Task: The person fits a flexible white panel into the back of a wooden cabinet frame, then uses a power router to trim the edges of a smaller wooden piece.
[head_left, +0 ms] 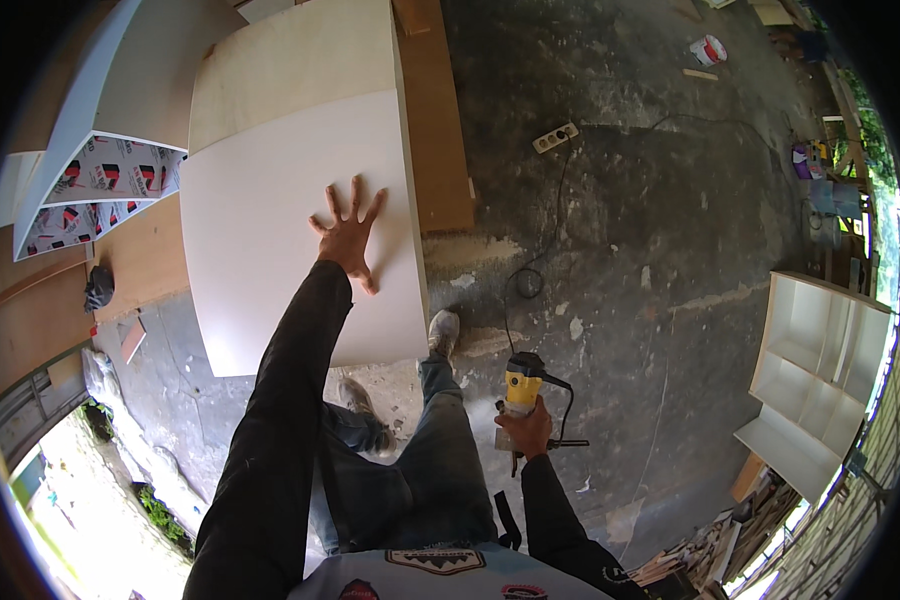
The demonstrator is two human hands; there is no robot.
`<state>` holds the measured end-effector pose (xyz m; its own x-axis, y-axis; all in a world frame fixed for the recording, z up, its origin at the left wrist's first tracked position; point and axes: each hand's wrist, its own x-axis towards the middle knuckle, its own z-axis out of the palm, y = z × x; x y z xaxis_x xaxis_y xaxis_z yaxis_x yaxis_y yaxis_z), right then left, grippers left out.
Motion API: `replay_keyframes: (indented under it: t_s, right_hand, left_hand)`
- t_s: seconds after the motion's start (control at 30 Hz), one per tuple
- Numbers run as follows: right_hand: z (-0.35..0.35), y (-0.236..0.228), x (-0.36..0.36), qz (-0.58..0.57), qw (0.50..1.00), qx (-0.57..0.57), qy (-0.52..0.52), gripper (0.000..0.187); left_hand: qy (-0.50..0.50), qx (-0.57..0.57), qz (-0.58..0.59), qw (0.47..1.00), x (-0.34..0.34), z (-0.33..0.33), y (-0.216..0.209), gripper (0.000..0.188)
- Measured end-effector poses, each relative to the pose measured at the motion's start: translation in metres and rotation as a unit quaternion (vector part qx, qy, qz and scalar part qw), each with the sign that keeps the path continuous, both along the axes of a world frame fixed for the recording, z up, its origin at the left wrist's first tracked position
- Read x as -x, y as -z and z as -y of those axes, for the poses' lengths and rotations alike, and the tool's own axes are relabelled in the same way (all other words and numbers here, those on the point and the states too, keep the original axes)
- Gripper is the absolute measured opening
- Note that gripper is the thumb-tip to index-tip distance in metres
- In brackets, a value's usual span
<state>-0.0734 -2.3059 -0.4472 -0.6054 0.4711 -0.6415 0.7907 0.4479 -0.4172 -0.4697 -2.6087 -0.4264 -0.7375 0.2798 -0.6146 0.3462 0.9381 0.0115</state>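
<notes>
My left hand (346,240) rests with spread fingers on a white panel (270,230), which lies over a pale wooden board (295,60). Down at my right side, my right hand (530,428) is wrapped round a yellow and black trim router (522,382). A black cord (510,320) leaves its top and loops over the floor. The router is held away from the panel, to the right of my legs. Its base is partly hidden by my fingers.
A power strip (555,138) lies on the stained concrete floor (650,230). White shelving (820,370) stands at the right, near scrap wood (690,555). A white cabinet (150,80) is at the upper left. Far off sits a paint bucket (708,50). My shoe (444,332) is beside the panel's corner.
</notes>
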Motion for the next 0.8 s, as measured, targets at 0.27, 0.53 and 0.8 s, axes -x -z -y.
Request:
replay_keyframes:
  t_s: [0.27, 0.53, 0.8]
  right_hand:
    - [0.017, -0.018, 0.011, -0.017, 1.0, 0.025, -0.001, 0.072]
    - [0.028, -0.048, 0.034, -0.017, 0.999, 0.026, 0.044, 0.067]
    - [0.044, -0.053, 0.041, 0.013, 0.995, 0.026, 0.091, 0.072]
  left_hand:
    - [0.011, 0.037, 0.001, 0.999, 0.004, -0.008, -0.004, 0.171]
    - [0.003, 0.116, 0.042, 0.992, 0.009, -0.027, -0.011, 0.171]
    - [0.014, 0.113, 0.061, 0.992, 0.007, -0.024, -0.007, 0.172]
